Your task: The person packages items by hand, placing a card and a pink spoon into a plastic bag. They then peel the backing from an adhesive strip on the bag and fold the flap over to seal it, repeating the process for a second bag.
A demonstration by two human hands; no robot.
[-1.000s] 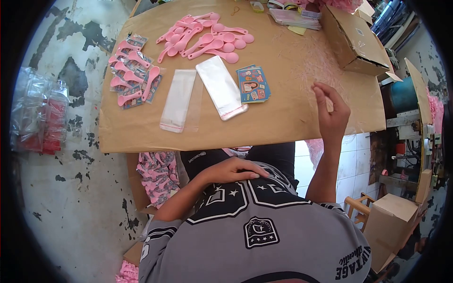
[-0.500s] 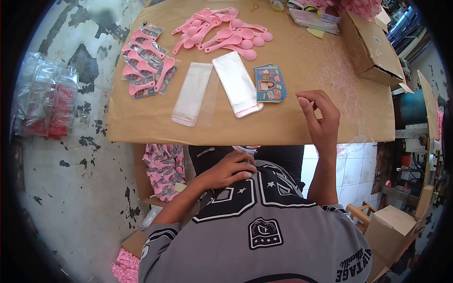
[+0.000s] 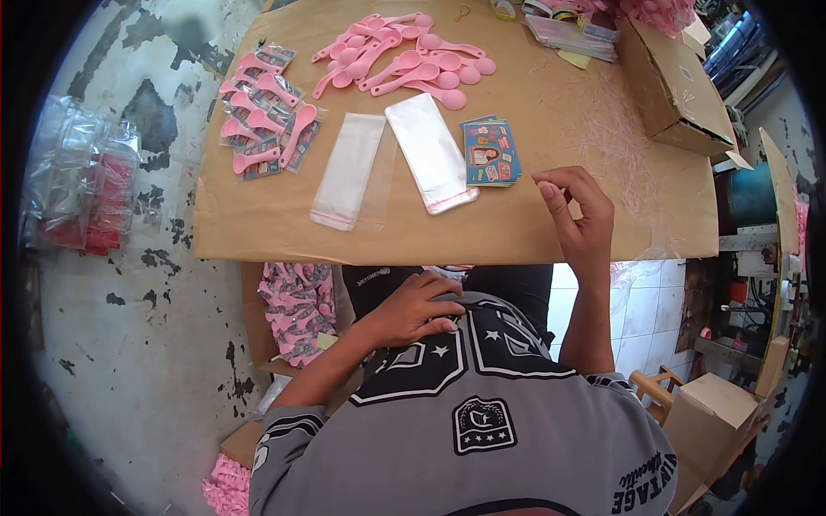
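Lying flat on the brown table (image 3: pixel 482 232), the stack of printed cards (image 3: pixel 490 153) shows a blue face with small cartoon pictures, its edges slightly fanned. Right hand (image 3: pixel 578 219) is raised just right of the stack, fingers curled to the thumb; whether they pinch anything cannot be told. Left hand (image 3: pixel 417 310), well below the stack, rests on the grey shirt (image 3: pixel 482 413), fingers bent together.

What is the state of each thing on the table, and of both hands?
Left hand: resting on the shirt, fingers curled.
Right hand: raised over the table edge, fingertips pinched.
Two clear bags: flat, empty.
Loose pink spoons: piled, unpacked.
Bagged spoons: packed, overlapping.
Sticker cards: stacked.
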